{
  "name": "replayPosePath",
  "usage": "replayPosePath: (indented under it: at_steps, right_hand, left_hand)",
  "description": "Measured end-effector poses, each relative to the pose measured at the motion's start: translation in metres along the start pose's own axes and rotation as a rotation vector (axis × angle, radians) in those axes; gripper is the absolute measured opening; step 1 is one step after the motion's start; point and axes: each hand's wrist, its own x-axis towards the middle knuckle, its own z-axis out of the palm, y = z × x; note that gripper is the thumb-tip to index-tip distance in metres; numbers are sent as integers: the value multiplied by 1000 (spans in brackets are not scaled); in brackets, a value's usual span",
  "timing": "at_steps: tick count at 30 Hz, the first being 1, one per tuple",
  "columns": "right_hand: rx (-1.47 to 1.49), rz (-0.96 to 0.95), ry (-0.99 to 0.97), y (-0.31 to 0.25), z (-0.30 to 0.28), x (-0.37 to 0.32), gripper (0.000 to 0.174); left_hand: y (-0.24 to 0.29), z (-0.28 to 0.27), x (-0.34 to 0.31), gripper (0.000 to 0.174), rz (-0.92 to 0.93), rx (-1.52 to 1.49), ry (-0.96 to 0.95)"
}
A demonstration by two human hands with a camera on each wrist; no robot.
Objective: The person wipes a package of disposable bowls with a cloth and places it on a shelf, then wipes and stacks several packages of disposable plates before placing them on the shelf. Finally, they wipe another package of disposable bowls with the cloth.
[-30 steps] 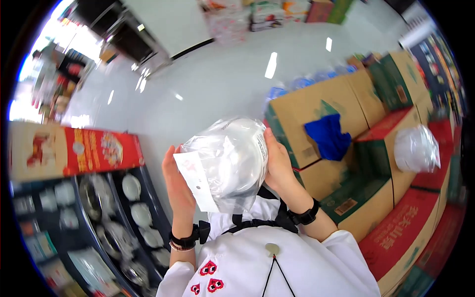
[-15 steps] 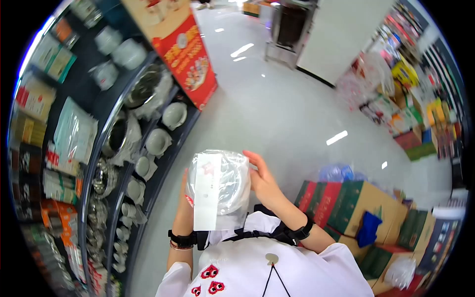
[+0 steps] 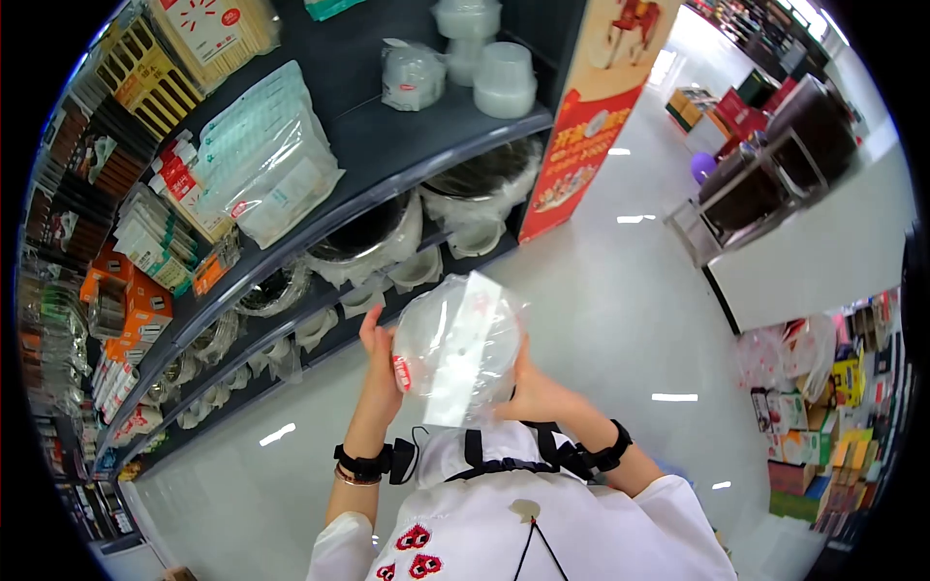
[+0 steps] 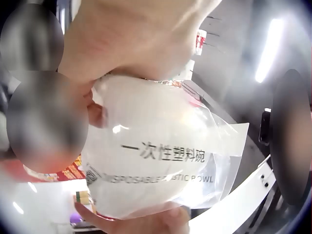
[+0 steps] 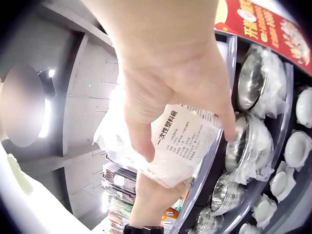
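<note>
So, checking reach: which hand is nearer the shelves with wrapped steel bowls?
Left. The left hand holds the side of the bowl pack facing the shelves; the right hand holds its far side.

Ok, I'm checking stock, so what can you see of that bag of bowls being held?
The pack of disposable plastic bowls is whitish, rounded bowls in a clear, glossy bag. A white paper label inside carries Chinese print and DISPOSABLE PLASTIC BOWL; a small red mark sits near one edge. It is held tilted in the air, the left hand and right hand gripping opposite sides.
</note>
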Motion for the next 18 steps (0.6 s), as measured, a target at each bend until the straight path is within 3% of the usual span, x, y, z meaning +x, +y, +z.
replayPosePath:
  at_steps: [1, 2, 4, 5, 7, 9, 12, 13, 18]
  right_hand:
    - [12, 20, -1, 1, -12, 18, 136]
    - [25, 41, -1, 3, -24, 35, 137]
    - [66, 81, -21, 6, -53, 69, 137]
    - [24, 39, -21, 7, -70, 86, 135]
    - [-18, -10, -26, 8, -96, 120, 134]
    - [31, -24, 6, 11, -124, 153, 128]
    - [64, -116, 61, 8, -165, 205, 124]
    - [62, -121, 43, 5, -182, 224, 124]
    - [19, -255, -43, -10, -242, 344, 132]
  left_hand:
    - [-3, -13, 16, 79, 48, 79, -150]
    - [-3, -16, 32, 79, 49, 76, -137]
    - [3, -15, 69, 91, 320, 473, -369]
    - [7, -13, 88, 110, 287, 539, -395]
    - [15, 4, 119, 118, 330, 623, -394]
    - [26, 22, 155, 145, 330, 664, -406]
    - [51, 57, 204, 145, 399, 880, -294]
    - [59, 68, 221, 141, 552, 1006, -224]
    - [124, 101, 302, 134, 571, 1048, -56]
